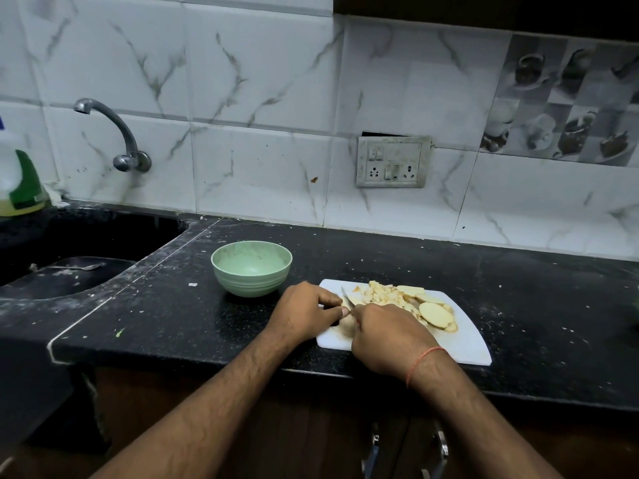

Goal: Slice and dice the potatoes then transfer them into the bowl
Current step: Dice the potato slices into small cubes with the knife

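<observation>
A white cutting board (465,340) lies on the black counter. On it is a heap of diced potato (383,294) and several flat potato slices (435,314) to the right. My right hand (387,335) grips a knife (346,298), its blade pointing up and away at the board's left end. My left hand (304,311) has curled fingers holding a potato piece against the blade; the piece is mostly hidden. An empty green bowl (251,267) stands left of the board, beyond my left hand.
A sink (69,267) with a spoon in it is sunk into the counter at left, under a wall tap (117,133). A bottle (17,174) stands at the far left. A switch socket (392,162) is on the tiled wall. The counter edge runs just below the board.
</observation>
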`<state>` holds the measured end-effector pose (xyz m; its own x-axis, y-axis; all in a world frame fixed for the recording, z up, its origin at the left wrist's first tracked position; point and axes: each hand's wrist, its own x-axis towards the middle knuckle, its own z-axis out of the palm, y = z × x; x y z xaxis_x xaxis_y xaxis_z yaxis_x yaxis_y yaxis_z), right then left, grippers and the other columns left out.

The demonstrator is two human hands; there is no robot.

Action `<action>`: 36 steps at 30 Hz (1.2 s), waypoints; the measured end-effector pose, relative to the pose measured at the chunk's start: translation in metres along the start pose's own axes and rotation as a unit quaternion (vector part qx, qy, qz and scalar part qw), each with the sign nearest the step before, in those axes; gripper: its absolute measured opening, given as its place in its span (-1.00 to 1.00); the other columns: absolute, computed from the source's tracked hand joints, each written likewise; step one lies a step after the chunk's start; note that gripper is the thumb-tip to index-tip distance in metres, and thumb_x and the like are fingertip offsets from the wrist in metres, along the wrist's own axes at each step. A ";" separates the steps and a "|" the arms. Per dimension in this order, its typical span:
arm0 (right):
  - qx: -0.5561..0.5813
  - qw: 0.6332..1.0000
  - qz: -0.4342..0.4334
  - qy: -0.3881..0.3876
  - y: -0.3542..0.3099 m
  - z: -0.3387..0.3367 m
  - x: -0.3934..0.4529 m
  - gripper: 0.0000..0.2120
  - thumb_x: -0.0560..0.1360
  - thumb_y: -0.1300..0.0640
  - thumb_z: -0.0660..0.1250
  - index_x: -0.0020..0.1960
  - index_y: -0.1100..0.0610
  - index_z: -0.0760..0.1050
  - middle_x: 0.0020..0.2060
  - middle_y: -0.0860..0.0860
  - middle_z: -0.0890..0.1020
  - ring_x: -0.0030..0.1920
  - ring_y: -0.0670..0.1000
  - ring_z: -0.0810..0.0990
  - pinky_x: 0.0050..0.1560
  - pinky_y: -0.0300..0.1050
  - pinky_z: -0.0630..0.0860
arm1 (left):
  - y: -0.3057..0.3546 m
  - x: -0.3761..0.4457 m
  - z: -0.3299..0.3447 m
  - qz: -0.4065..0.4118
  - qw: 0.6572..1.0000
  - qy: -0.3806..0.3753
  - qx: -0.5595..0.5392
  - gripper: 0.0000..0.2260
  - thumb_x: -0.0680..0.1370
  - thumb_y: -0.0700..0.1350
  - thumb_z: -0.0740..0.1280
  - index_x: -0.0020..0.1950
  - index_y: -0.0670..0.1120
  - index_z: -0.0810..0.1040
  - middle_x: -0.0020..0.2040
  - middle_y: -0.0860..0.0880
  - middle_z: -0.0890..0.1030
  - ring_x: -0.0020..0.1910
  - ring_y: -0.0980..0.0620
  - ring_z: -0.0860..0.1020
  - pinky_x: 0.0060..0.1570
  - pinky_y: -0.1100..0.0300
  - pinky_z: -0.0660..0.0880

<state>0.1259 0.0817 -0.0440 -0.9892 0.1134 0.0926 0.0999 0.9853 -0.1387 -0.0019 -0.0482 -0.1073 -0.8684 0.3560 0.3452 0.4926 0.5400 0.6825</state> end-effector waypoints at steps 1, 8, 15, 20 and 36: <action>-0.002 1.000 -0.003 -0.003 0.000 0.000 0.002 -0.72 0.55 0.09 0.16 0.21 0.04 0.52 -0.04 0.08 0.54 -0.07 0.14 0.44 -0.09 -0.06 0.38 | -0.001 0.001 0.000 0.003 1.000 -0.001 0.006 -0.90 0.50 0.06 0.57 -0.05 0.08 0.81 0.00 0.26 0.74 0.06 0.32 0.64 0.17 0.32 0.52; -0.024 0.998 -0.047 -0.030 0.008 0.000 0.000 -0.73 0.62 0.08 0.16 0.30 0.02 0.45 -0.20 -0.04 0.42 -0.08 0.06 0.46 -0.10 -0.07 0.37 | -0.004 0.003 0.002 -0.011 1.000 -0.002 0.001 -0.93 0.52 0.05 0.56 -0.02 0.13 0.81 0.08 0.27 0.73 0.12 0.36 0.61 0.18 0.41 0.47; -0.019 0.997 -0.048 -0.053 0.008 -0.008 -0.023 -0.67 0.62 0.09 0.17 0.37 0.03 0.46 -0.14 0.00 0.49 -0.05 0.08 0.50 -0.07 -0.08 0.39 | -0.004 0.003 0.003 -0.009 1.000 -0.007 -0.006 -0.94 0.51 0.05 0.57 -0.03 0.16 0.81 0.08 0.27 0.73 0.12 0.34 0.63 0.22 0.34 0.51; -0.020 0.997 -0.050 -0.057 0.010 -0.018 -0.047 -0.67 0.62 0.09 0.18 0.36 0.03 0.47 0.06 0.07 0.63 0.05 0.09 0.57 0.01 -0.05 0.51 | -0.003 0.002 0.003 -0.005 1.000 -0.010 -0.009 -0.97 0.51 0.05 0.57 -0.06 0.16 0.81 0.05 0.33 0.71 0.10 0.35 0.64 0.21 0.31 0.53; -0.004 1.000 -0.024 -0.014 0.005 -0.007 -0.019 -0.63 0.60 0.09 0.17 0.40 -0.04 0.45 0.11 0.08 0.60 0.08 0.13 0.53 -0.03 -0.05 0.42 | -0.005 0.003 0.004 -0.016 1.000 -0.005 -0.016 -0.94 0.48 0.07 0.58 -0.06 0.20 0.80 0.00 0.36 0.71 0.07 0.41 0.62 0.15 0.38 0.52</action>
<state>0.1460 0.0850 -0.0396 -0.9955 0.0625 0.0716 0.0530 0.9904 -0.1278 -0.0069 -0.0467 -0.1114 -0.8829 0.3472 0.3160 0.4624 0.5264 0.7135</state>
